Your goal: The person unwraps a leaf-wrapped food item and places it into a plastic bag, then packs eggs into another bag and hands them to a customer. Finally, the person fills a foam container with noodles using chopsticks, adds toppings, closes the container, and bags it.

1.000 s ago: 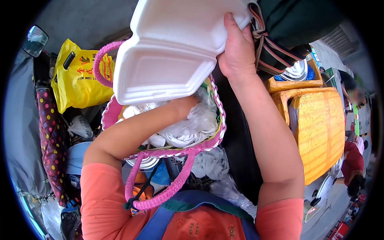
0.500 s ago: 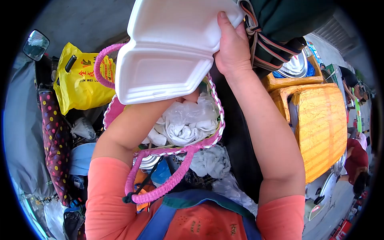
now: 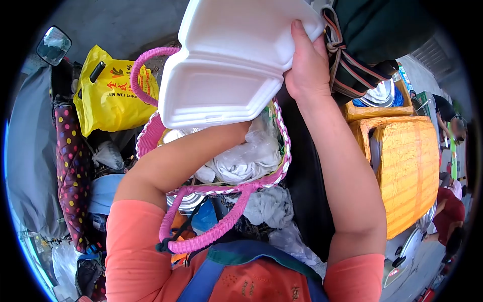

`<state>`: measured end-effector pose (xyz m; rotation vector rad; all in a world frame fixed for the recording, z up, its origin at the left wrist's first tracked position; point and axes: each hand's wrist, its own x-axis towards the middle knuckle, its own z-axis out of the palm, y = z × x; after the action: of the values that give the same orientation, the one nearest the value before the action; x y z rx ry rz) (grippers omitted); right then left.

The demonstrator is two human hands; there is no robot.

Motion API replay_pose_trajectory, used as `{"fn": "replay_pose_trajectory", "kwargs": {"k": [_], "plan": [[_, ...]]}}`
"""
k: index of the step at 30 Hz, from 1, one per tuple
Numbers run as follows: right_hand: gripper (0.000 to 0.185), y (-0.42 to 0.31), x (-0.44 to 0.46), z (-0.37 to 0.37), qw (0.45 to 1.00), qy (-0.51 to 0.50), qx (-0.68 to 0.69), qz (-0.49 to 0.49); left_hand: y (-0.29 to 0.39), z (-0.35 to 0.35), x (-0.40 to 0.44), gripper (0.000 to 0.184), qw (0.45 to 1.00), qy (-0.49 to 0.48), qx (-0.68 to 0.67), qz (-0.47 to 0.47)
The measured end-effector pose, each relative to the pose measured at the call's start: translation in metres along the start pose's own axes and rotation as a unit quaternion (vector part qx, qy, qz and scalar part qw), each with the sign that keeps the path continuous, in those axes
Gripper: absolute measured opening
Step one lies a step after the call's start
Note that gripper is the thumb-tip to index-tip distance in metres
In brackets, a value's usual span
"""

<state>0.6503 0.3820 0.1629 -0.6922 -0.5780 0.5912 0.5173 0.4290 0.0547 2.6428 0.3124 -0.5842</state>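
Note:
My right hand (image 3: 311,70) grips an opened white foam takeaway box (image 3: 221,93) by its right edge, thumb on the inner face. Both halves of the box show bare white insides. Beneath it stands a pink woven basket (image 3: 282,168) with a white braided rim and pink handles. White cloth (image 3: 236,168) and a clear plastic bag (image 3: 257,143) lie in the basket. My left forearm (image 3: 201,151) reaches over the basket's near rim, and my left hand is hidden under the foam box, its fingers out of sight.
A yellow plastic bag (image 3: 118,93) sits left of the basket, near a mirror (image 3: 54,45) and a dotted cover (image 3: 70,166). Rightward are orange-taped boxes (image 3: 410,176) and a tied dark green bundle (image 3: 377,35). A person in dark red (image 3: 449,214) is at the far right.
The whole view has shifted slightly, so things appear farther right. My left hand has gone from partly visible to hidden below the foam box. My right hand keeps its hold.

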Motion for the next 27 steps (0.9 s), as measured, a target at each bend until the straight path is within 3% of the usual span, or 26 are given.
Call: {"fn": "replay_pose_trajectory", "kwargs": {"k": [23, 27], "plan": [[0.042, -0.002, -0.003, 0.000, 1.000, -0.001, -0.011, -0.005, 0.004, 0.006, -0.006, 0.038, 1.000, 0.019, -0.002, -0.025], [0.035, -0.002, -0.004, 0.003, 1.000, -0.009, -0.017, -0.002, 0.002, 0.001, 0.002, 0.038, 0.999, 0.033, -0.021, -0.038]]}}
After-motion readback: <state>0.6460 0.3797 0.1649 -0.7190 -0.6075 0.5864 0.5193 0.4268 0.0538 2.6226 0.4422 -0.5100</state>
